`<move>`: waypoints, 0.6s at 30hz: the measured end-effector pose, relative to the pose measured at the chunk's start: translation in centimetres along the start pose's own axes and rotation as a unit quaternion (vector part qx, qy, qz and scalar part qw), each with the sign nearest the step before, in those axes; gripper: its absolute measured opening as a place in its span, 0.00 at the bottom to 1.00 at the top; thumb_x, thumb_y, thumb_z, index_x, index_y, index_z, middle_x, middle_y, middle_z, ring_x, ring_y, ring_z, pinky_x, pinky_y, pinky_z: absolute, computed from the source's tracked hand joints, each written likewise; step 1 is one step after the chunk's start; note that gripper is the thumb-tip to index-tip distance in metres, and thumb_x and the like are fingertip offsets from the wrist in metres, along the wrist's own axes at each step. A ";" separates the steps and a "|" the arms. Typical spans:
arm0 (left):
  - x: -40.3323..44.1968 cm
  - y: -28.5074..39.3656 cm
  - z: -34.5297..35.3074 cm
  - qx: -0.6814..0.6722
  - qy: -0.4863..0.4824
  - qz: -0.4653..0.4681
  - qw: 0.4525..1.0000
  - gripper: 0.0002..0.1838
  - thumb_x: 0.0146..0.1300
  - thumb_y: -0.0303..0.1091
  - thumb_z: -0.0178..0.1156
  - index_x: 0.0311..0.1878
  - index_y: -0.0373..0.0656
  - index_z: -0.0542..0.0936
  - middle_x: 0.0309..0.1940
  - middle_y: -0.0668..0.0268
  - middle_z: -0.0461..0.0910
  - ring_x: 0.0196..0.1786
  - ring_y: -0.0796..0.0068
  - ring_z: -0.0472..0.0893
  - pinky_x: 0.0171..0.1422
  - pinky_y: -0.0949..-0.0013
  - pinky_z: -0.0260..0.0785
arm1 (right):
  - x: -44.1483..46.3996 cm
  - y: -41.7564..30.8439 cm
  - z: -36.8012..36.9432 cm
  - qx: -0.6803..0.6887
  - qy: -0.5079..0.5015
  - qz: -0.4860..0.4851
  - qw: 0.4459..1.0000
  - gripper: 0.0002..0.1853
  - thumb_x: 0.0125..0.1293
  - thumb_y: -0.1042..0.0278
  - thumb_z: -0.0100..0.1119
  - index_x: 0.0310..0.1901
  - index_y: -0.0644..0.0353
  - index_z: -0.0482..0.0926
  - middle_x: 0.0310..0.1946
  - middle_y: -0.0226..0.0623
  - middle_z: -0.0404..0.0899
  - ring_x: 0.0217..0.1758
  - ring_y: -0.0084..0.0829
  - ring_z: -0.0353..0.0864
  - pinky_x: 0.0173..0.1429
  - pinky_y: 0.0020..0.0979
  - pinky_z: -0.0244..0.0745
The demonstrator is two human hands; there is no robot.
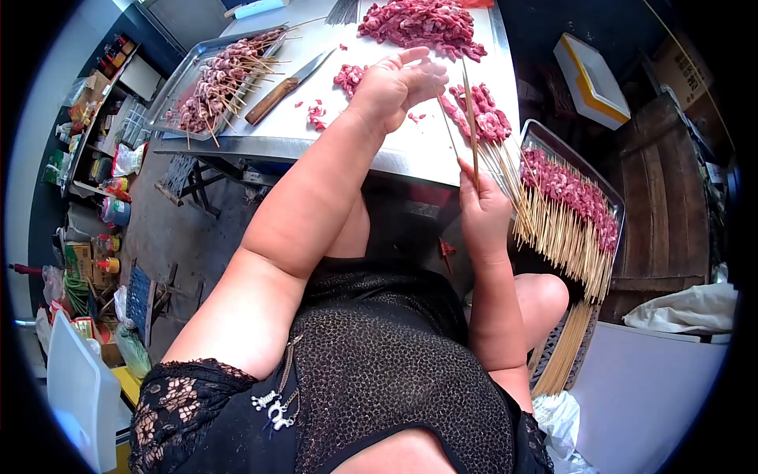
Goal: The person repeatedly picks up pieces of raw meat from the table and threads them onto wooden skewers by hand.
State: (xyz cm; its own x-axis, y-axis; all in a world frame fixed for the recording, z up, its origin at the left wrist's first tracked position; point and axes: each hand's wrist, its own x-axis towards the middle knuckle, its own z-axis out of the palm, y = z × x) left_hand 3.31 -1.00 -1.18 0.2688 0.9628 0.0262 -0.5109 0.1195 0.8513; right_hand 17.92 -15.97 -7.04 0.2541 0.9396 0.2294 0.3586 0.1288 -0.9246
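My right hand (pixel 483 213) is closed around thin bamboo skewers (pixel 471 118), which point up and away from me over the table's front edge. My left hand (pixel 399 87) is raised over the table with its fingers curled near the tip of one thin skewer; what lies between them is hidden. Behind it lies a small heap of raw meat pieces (pixel 347 79). Just right of the held skewers, several meat skewers (pixel 491 118) rest on the table with their bare sticks over the edge. A large pile of raw meat (pixel 422 28) lies farther back.
A metal tray of meat skewers (pixel 225 83) stands at the table's left, beside a wooden-handled knife (pixel 272 96). Another full tray of skewers (pixel 568 197) sits at the right, above a bundle of bare sticks (pixel 570 347). A white-and-yellow box (pixel 588 79) is behind it.
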 end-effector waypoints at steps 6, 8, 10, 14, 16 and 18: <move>-0.1 0.2 -0.1 0.028 -0.049 -0.021 0.998 0.21 0.63 0.24 0.54 0.59 0.34 0.63 0.42 0.50 0.79 0.45 0.61 0.81 0.51 0.65 0.77 | 0.5 -0.2 -0.3 0.055 0.021 -0.021 0.998 0.11 0.65 0.71 0.55 0.48 0.63 0.80 0.28 0.22 0.75 0.30 0.13 0.69 0.36 0.17 0.65; -0.3 0.1 -0.1 0.036 -0.073 -0.035 0.996 0.24 0.63 0.24 0.55 0.61 0.34 0.60 0.42 0.51 0.79 0.45 0.61 0.81 0.52 0.65 0.77 | 0.5 0.1 -0.1 0.054 0.014 -0.025 0.998 0.12 0.66 0.71 0.54 0.48 0.63 0.79 0.25 0.19 0.72 0.26 0.11 0.66 0.30 0.15 0.61; -0.8 -0.1 0.5 0.044 -0.096 -0.049 0.993 0.27 0.62 0.24 0.55 0.63 0.34 0.58 0.42 0.51 0.79 0.45 0.61 0.81 0.53 0.65 0.76 | 0.7 0.1 0.0 0.130 0.003 0.016 0.991 0.12 0.66 0.72 0.54 0.49 0.63 0.79 0.24 0.18 0.70 0.24 0.10 0.63 0.28 0.14 0.57; -1.3 0.2 0.4 0.156 -0.144 -0.086 0.973 0.32 0.59 0.25 0.59 0.65 0.35 0.58 0.48 0.51 0.76 0.50 0.65 0.79 0.54 0.66 0.74 | 0.9 0.0 -0.2 0.247 0.001 0.066 0.967 0.12 0.66 0.74 0.52 0.50 0.63 0.77 0.21 0.15 0.65 0.21 0.08 0.58 0.24 0.13 0.50; -0.8 1.7 -1.1 0.253 -0.116 -0.010 0.960 0.29 0.57 0.26 0.62 0.62 0.36 0.66 0.52 0.54 0.73 0.51 0.70 0.77 0.52 0.70 0.74 | 0.8 0.1 -0.5 0.267 -0.001 0.047 0.963 0.13 0.66 0.74 0.52 0.51 0.64 0.77 0.25 0.17 0.68 0.23 0.08 0.60 0.26 0.12 0.53; 0.0 4.2 -2.6 0.288 -0.025 0.075 0.954 0.24 0.57 0.27 0.63 0.57 0.36 0.71 0.47 0.59 0.77 0.46 0.73 0.78 0.48 0.72 0.74 | 0.7 0.1 -0.7 0.270 0.001 0.049 0.962 0.13 0.66 0.74 0.52 0.51 0.65 0.76 0.30 0.20 0.72 0.24 0.08 0.61 0.28 0.12 0.56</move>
State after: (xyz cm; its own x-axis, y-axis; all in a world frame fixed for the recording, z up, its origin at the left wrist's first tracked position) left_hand -0.93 0.16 1.07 0.2728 0.9444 0.1832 -0.0176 -0.1855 0.9825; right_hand 18.80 -15.51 -6.76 0.2643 0.9551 0.1342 -0.1855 0.1869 -0.9647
